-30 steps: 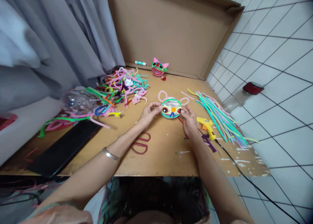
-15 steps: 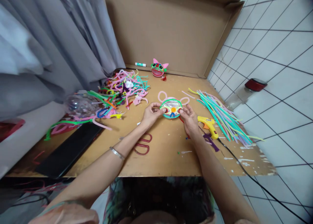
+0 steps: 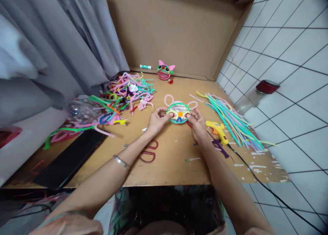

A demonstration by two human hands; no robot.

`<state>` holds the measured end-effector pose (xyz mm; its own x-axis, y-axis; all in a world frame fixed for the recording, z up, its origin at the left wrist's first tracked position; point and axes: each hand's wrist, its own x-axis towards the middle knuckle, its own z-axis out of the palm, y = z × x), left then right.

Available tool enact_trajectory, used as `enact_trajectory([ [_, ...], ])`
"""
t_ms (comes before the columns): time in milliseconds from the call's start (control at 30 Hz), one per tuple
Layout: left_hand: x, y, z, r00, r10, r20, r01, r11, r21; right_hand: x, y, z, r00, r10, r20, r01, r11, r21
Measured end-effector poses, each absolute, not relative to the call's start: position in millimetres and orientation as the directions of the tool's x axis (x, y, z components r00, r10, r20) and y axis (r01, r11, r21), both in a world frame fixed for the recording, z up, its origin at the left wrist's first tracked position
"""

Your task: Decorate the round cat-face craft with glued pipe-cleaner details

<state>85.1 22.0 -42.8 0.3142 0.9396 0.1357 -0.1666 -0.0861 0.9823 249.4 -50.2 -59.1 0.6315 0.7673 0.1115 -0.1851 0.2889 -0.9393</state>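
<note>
**Soft light, deep shade**

From where I stand, the wall tiles (image 3: 289,59) catch the most light, and the worktop (image 3: 174,171) carries a pale sheen. Shade gathers down the left of the cardboard panel (image 3: 176,29) and goes nearly black beneath the worktop's front edge. The curtain (image 3: 77,33) looks smeared, detail around the hands (image 3: 157,121) is soft, tile lines stretch towards the right edge, and the top right corner darkens.

So the left arm (image 3: 98,182) is slanting in from the lower left while the right arm (image 3: 227,182) is angling in a bit steeper. The left hand (image 3: 157,119) and right hand (image 3: 197,124) are facing each other just apart, both gripping, thumbs (image 3: 168,116) pointing inward, other fingers (image 3: 161,110) curling behind.
</note>
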Motion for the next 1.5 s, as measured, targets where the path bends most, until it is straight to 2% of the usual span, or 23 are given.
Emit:
enact_trajectory([
  [300,76.4,24.1,-41.5,0.370,0.922,0.113,-0.219,-0.031,0.975,253.6,-55.6,-48.7,0.577,0.816,0.033,-0.324,0.266,-0.908],
  [533,73.8,37.3,-53.4,0.374,0.927,-0.001,-0.338,0.138,0.931,254.3,-58.1,-46.4,0.606,0.795,-0.025,-0.424,0.296,-0.856],
  [867,76.4,29.2,-51.3,0.444,0.893,0.072,-0.364,0.106,0.925,247.6,-51.0,-53.8,0.652,0.758,-0.015,-0.372,0.302,-0.878],
  [1233,77.4,27.6,-53.5,0.413,0.900,0.138,-0.286,-0.015,0.958,248.8,-47.8,-58.8,0.644,0.762,0.072,-0.271,0.315,-0.910],
  [1500,80.5,26.6,-55.8,0.407,0.900,0.159,-0.286,-0.040,0.958,248.0,-47.5,-62.8,0.642,0.758,0.116,-0.212,0.320,-0.924],
])
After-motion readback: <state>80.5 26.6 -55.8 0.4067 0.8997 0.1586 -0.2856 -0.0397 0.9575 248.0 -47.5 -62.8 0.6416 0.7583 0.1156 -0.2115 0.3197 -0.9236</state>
